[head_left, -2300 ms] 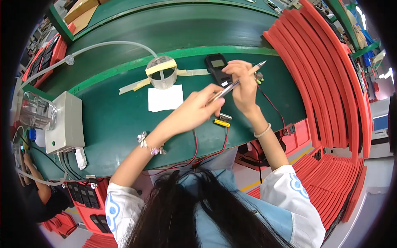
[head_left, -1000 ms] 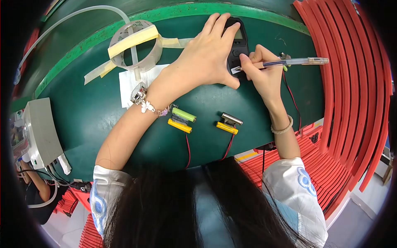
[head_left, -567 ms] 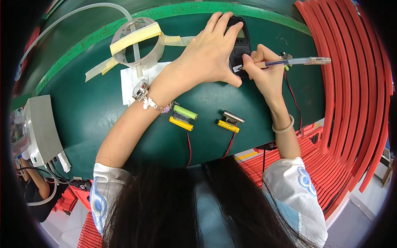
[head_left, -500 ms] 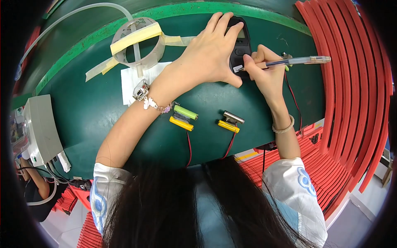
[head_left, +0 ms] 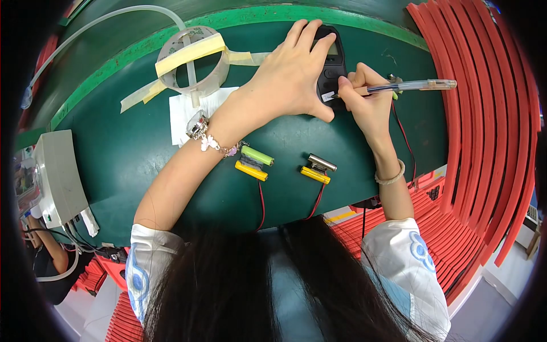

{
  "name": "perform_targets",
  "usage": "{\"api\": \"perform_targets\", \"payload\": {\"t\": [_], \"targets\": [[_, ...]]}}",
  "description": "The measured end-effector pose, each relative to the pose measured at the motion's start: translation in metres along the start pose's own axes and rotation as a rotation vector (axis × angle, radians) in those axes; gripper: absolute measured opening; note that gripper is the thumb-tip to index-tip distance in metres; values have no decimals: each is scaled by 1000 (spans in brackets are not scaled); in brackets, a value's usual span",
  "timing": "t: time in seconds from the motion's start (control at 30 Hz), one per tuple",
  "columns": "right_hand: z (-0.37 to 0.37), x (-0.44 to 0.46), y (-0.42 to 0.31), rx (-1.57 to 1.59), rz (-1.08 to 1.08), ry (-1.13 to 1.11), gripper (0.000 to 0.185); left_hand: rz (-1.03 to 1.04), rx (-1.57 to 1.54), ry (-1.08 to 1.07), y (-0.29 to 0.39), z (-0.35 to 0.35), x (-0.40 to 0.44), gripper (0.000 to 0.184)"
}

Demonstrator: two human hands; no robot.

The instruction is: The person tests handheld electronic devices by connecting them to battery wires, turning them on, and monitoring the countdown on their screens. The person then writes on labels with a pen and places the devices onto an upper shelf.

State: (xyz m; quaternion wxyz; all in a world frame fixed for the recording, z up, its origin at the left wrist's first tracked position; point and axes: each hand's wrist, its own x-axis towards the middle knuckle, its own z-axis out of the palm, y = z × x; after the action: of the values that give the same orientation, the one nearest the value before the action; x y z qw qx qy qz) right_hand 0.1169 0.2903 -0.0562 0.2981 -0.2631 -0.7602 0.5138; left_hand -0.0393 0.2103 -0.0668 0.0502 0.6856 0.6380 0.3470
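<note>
My left hand (head_left: 290, 77) lies with spread fingers across the left side of a black handheld device (head_left: 332, 62), which has a small screen and buttons. The thumb points down beside the lower left corner. My right hand (head_left: 367, 102) is closed around a clear pen (head_left: 421, 85), its tip at a small white label (head_left: 327, 96) on the device's lower end. Nearer to me lie a battery pair with a green and a yellow cell (head_left: 252, 170) and another with a silver and a yellow cell (head_left: 315, 175), both with red and black wires.
A large tape roll (head_left: 222, 68) stands at the back left, with yellow tape strips and a clear hose. White paper (head_left: 181, 117) lies beneath it. A grey box (head_left: 60, 176) sits at the left edge. Stacked red strips (head_left: 478, 131) line the right side. Another person's arm (head_left: 54, 251) shows at far left.
The pen tip has shifted slightly on the label. My left hand stays spread over the device. The whole view has moved a little.
</note>
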Motion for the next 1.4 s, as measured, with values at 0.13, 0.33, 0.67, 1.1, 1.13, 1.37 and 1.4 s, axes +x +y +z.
{"api": "perform_targets", "payload": {"t": [0.13,0.33,0.67,1.1,1.13,1.37,1.4], "targets": [[0,1,1,-8,-14,3,40,-9,3,-6,0,0,0,97],[0,0,0,15,-8,18,39,-11,-3,-11,0,0,1,96],[-1,1,-4,50,-8,42,37,-2,11,-61,0,-4,1,99],[-18,18,15,-30,-162,524,28,-57,53,-226,5,-5,9,126],[-19,18,15,-16,-119,527,27,-77,64,-257,10,-11,13,124],[-26,12,17,-84,-105,551,28,230,163,-288,41,-58,22,119],[-26,12,18,-119,-109,559,28,246,122,-254,51,-76,25,117]]}}
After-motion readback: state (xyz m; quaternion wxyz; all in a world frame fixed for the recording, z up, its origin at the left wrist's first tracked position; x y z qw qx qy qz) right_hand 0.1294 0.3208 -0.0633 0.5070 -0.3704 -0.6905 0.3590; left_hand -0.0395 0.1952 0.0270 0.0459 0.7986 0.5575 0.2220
